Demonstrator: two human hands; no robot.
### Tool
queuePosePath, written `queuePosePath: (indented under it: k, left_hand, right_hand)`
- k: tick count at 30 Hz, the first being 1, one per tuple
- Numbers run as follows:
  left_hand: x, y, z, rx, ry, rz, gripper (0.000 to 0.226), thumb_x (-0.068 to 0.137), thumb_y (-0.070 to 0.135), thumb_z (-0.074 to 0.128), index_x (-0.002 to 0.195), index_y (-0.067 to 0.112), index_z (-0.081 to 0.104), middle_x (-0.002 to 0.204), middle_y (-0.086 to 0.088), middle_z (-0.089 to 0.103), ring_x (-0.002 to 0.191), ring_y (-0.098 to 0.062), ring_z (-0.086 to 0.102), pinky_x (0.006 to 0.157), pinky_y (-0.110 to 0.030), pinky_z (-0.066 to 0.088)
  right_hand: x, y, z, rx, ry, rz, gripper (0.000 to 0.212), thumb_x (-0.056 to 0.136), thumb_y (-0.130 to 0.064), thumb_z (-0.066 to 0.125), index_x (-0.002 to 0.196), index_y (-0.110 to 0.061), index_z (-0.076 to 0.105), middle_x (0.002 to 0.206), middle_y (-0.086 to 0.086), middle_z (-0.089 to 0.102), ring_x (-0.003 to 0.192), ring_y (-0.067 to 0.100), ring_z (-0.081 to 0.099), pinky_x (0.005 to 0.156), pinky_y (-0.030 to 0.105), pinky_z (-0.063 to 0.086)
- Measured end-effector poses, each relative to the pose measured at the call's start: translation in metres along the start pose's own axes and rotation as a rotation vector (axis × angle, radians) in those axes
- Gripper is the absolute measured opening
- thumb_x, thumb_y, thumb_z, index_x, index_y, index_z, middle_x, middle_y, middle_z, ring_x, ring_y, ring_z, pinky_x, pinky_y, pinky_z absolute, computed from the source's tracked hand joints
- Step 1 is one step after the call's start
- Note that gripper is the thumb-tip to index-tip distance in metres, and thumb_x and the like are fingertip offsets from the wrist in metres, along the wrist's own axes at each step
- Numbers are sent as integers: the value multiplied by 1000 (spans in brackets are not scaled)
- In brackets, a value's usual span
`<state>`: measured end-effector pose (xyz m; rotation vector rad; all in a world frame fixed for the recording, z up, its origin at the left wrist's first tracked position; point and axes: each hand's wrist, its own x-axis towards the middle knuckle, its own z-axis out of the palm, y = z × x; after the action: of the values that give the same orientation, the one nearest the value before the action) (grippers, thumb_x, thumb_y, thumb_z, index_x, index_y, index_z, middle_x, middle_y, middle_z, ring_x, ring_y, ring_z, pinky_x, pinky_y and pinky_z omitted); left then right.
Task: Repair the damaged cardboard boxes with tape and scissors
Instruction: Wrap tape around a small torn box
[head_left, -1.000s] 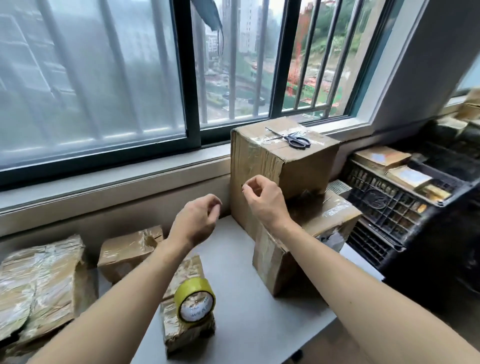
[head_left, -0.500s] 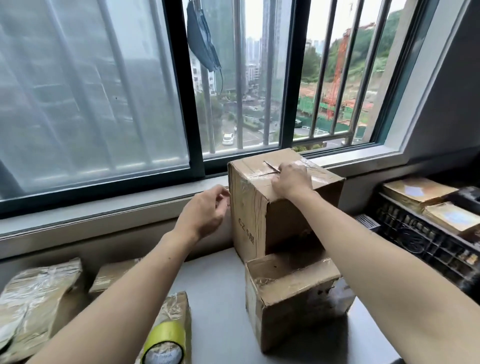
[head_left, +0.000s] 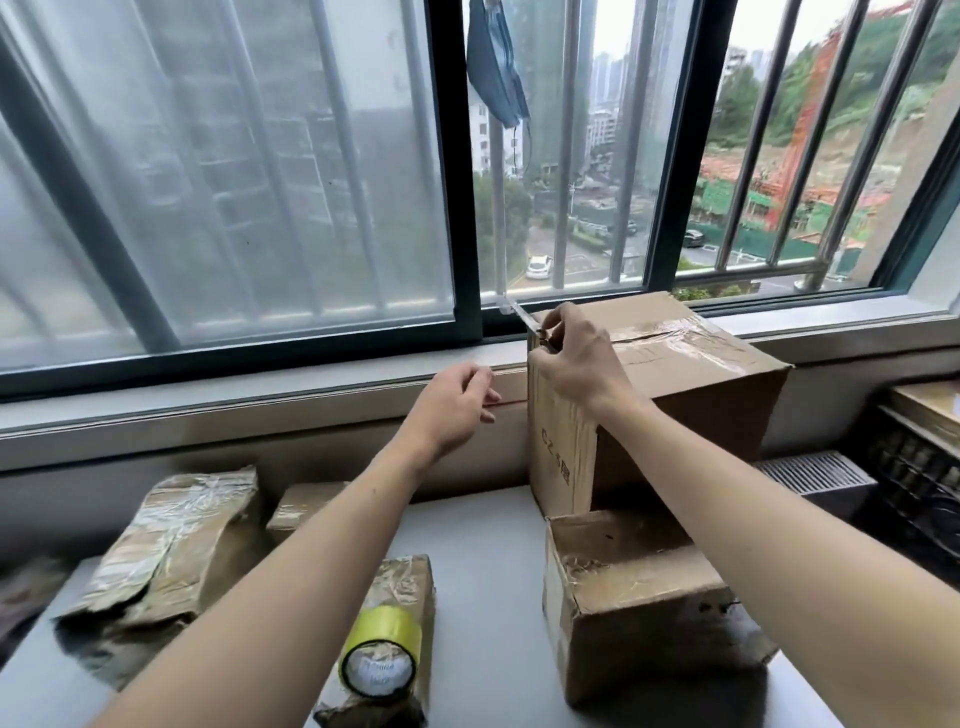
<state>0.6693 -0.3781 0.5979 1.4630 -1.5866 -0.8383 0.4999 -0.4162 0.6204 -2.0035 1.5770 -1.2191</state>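
Window-side table (head_left: 483, 545) holding taped boxes | right hand (head_left: 576, 358) gripping scissors (head_left: 527, 318) at the tall box (head_left: 654, 395) top corner, blades pointing away-left | left hand (head_left: 454, 402) pinching, apparently stretched clear tape, just left-below the blades | tape roll (head_left: 379, 657) sitting well nearer the person.

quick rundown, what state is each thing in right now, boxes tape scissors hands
tall box: upright, top seam taped shut
small box: in front of it, top flap open
flattened boxes: lying crumpled, wrapped in tape
tape roll: resting on a flattened box, not held
scissors: blade tip showing, held at the tall box's top corner
right hand: grip on scissors
left hand: pinching something thin, likely tape
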Motion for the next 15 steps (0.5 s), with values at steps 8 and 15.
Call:
queuePosePath:
  k: [8,15]
  left_hand:
    - [-21,-29,-31,-258,40,-204,31,102,28,51,77,13,60,71,-3,62,57,-9,58,50,-21,50]
    - [-45,-87,-77,-122,77,-250,30,98,18,52,74,3,63,75,-17,67,66,-30,67,68,-44,61]
  right_hand:
    - [-65,-46,85,103,-170,-102,20,85,-11,63,103,-4,61,96,11,69,88,25,62,79,31,48]
    - [-110,-61,143,-71,-229,-3,40,89,-31,54,122,-14,69,107,10,55,106,27,51,97,40,45]
